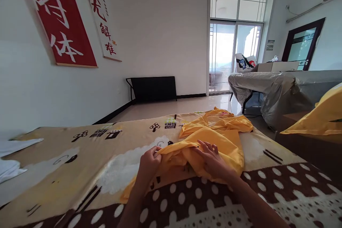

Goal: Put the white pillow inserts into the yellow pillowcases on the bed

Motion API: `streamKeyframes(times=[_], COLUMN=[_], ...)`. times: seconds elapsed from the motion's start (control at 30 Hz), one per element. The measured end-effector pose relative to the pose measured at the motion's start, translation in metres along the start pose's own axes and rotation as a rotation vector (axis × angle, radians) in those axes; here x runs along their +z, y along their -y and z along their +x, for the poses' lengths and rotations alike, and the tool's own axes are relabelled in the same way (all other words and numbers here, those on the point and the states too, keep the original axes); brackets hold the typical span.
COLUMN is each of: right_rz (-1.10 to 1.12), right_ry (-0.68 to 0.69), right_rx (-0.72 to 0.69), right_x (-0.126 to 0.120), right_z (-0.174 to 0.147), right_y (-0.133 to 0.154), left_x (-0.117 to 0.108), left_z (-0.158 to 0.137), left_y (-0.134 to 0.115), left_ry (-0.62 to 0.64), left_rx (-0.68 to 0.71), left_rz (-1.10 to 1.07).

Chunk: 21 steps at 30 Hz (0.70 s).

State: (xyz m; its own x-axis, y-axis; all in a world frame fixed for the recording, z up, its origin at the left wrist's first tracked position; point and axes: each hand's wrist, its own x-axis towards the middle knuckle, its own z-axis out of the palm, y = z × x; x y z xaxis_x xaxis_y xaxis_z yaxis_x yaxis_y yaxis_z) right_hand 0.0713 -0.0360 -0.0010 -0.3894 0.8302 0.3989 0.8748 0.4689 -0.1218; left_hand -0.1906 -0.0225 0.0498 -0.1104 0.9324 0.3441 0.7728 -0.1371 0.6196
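A yellow shirt (219,139) lies crumpled on a blanket-covered surface, its sleeves and collar end pointing away from me. My left hand (150,161) pinches the shirt's near left edge, lifting that part slightly into a fold. On top of the cloth rests my right hand (211,156), fingers spread and touching the fold; its thumb is mostly hidden. One yellow corner of cloth hangs down beside my left wrist.
The blanket (107,156) has sheep and polka-dot patterns. White cloth (13,164) lies at the far left. More yellow cloth (317,114) sits on a box at right. Behind stand a plastic-covered table (251,82) and a black folded panel (154,88) against the wall.
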Motion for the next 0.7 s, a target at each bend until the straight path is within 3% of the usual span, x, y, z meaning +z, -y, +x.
streamKeyframes(times=[0.1,0.2,0.3,0.37,0.5,0.57,0.7], right_rz=[-0.026,0.006,0.173,0.292,0.423,0.501,0.71], right_ry=[-0.059,-0.167,-0.244,-0.242,-0.186,-0.163,-0.182], right_rx=[0.02,0.099,0.235,0.295,0.296,0.265,0.179], right_x=[0.003,0.001,-0.005,-0.008,-0.016,-0.021,-0.031], right_z=[0.004,0.009,0.014,0.015,0.014,0.013,0.01], right_y=[-0.009,-0.015,-0.024,-0.029,-0.025,-0.016,0.005], left_x=[-0.007,-0.002,0.011,0.021,0.045,0.058,0.072], left_z=[0.006,0.008,0.002,-0.009,-0.041,-0.055,-0.063], left_y=[0.019,0.023,0.006,-0.014,-0.052,-0.063,-0.067], left_ry=[-0.037,-0.136,-0.207,-0.119,0.253,0.303,0.188], left_rx=[-0.088,-0.111,0.058,0.271,0.624,0.677,0.584], left_rz=[0.144,0.297,0.363,0.337,0.149,0.078,0.033])
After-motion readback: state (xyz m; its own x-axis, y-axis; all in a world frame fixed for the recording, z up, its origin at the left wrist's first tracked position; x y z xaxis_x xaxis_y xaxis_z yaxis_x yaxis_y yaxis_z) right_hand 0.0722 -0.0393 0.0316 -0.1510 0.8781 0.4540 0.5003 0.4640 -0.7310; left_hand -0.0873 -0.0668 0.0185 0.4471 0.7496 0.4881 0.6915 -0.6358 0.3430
